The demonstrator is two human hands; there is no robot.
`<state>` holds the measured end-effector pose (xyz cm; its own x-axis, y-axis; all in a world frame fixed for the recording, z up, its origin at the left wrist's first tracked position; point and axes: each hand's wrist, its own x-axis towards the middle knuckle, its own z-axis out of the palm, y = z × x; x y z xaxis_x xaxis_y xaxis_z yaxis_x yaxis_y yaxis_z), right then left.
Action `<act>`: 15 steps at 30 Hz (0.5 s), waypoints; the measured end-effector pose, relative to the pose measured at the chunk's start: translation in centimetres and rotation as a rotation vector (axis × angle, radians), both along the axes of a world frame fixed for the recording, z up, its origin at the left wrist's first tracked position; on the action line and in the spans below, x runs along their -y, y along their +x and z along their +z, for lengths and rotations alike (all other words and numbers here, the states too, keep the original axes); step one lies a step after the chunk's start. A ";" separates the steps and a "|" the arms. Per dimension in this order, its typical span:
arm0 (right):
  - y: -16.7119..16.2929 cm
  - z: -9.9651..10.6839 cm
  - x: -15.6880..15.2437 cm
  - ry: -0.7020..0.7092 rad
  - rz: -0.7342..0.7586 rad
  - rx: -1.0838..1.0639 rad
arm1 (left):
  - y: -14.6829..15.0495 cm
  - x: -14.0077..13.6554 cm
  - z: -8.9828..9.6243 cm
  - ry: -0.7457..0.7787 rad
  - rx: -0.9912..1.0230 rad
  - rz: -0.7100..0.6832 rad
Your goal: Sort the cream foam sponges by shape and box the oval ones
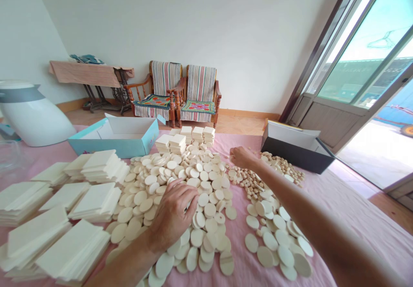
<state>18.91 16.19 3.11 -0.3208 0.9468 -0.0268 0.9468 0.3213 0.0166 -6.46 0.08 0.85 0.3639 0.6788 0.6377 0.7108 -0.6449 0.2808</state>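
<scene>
My left hand point(176, 207) is over the big heap of pale round wooden discs point(203, 199). Its fingers are curled in towards the thumb, and whatever they may hold is hidden. Farther off, my right hand point(243, 157) reaches to the far edge of a pile of small wooden beads point(247, 179). Those fingers are closed together, and their contents cannot be seen. A second group of round discs point(277, 235) lies under and beside my right forearm, close to me.
Stacks of square wooden tiles point(93, 205) cover the left side, with smaller stacks point(177, 143) behind the discs. A light blue box point(118, 143) and a black box point(297, 153) stand at the back. A white jug point(37, 117) is at far left. Pink cloth point(322, 201) covers the surface.
</scene>
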 end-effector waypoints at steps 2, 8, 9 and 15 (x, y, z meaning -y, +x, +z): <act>-0.4 0.6 0.0 -0.018 0.053 -0.156 | 0.0 0.0 0.0 0.003 0.000 -0.001; 0.0 2.2 0.0 0.029 0.065 -0.299 | 0.0 0.0 -0.2 0.000 -0.002 -0.007; 0.2 2.0 -0.1 0.017 0.017 -0.211 | 0.0 -0.1 -0.2 -0.001 -0.001 -0.011; 1.5 -0.4 -0.5 -0.084 -0.065 -0.007 | 0.0 -0.1 -0.2 0.008 -0.003 0.001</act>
